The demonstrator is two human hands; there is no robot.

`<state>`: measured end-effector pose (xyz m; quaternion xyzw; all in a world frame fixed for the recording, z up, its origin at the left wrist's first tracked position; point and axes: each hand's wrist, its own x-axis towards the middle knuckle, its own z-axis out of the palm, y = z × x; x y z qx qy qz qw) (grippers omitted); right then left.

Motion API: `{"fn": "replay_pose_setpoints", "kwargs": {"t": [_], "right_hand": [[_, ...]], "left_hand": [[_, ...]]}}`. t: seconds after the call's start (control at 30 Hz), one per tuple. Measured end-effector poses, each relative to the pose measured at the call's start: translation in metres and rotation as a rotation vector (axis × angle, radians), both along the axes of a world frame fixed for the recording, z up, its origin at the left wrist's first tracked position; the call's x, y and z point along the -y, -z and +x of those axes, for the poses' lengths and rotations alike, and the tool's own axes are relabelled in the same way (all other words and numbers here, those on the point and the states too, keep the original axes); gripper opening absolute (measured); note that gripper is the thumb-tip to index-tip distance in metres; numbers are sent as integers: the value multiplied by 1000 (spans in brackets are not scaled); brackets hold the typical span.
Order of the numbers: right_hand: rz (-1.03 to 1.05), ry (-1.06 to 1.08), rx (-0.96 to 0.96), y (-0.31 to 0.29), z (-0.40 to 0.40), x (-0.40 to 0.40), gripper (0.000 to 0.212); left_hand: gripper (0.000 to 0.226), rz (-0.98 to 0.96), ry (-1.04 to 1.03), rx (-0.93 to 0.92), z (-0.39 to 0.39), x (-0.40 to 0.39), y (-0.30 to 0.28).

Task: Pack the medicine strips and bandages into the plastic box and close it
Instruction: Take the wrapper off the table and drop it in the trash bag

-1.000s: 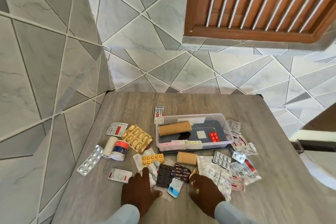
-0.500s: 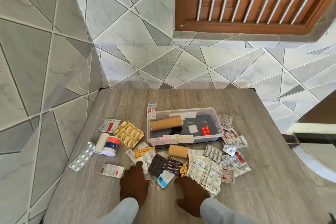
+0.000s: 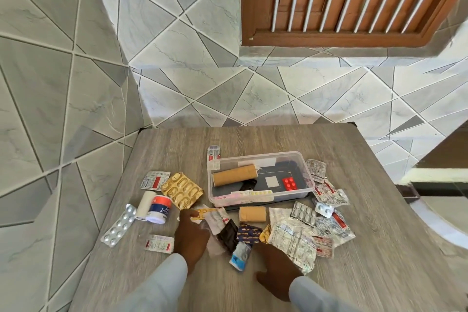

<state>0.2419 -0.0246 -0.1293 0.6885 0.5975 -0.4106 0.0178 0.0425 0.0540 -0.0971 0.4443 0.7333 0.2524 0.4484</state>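
A clear plastic box [image 3: 311, 186] stands open mid-table, holding a tan bandage roll [image 3: 235, 175], a red pill strip [image 3: 289, 183] and pale strips [image 3: 253, 194] along its near wall. In front of it lie a second tan bandage roll [image 3: 252, 213], an orange pill strip [image 3: 205, 213], dark strips [image 3: 229, 234] and a heap of silver strips [image 3: 295, 237]. My left hand [image 3: 191, 237] reaches forward, fingertips touching the orange strip's near end, not gripping it. My right hand [image 3: 276, 267] rests flat on the table, fingers apart, beside a blue-white sachet [image 3: 240, 256].
Left of the box lie a gold blister pack [image 3: 182, 190], a white bandage roll [image 3: 144, 204], a tape roll [image 3: 159, 211], a silver strip [image 3: 118, 225] and red-white strips [image 3: 159, 243]. More strips lie right of the box [image 3: 329, 192]. Tiled walls close the table's left and far sides.
My left hand has slid forward from the near edge up to the orange pill strip. My right hand has stayed near the front edge. The view has shifted slightly.
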Motion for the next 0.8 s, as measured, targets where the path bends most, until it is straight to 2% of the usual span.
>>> {"fn": "replay_pose_setpoints", "kwargs": {"t": [0.1, 0.23, 0.43, 0.53, 0.67, 0.73, 0.8], "right_hand": [[8, 26, 17, -2, 7, -4, 72], [25, 14, 52, -3, 17, -7, 65], [83, 13, 66, -6, 10, -14, 55], [162, -15, 39, -11, -7, -24, 46], [212, -282, 33, -11, -40, -36, 41], [256, -466, 124, -13, -66, -46, 39], [293, -525, 247, -15, -80, -55, 38]], "left_hand": [[43, 89, 4, -35, -18, -11, -19], [37, 214, -45, -119, -45, -16, -33], [31, 224, -225, -63, -66, -11, -39], [23, 266, -288, -105, -69, -8, -39], [19, 254, -277, -107, -70, -3, -33], [20, 219, -274, -71, -76, -2, -29], [21, 218, -253, -57, -74, -1, -27]]}}
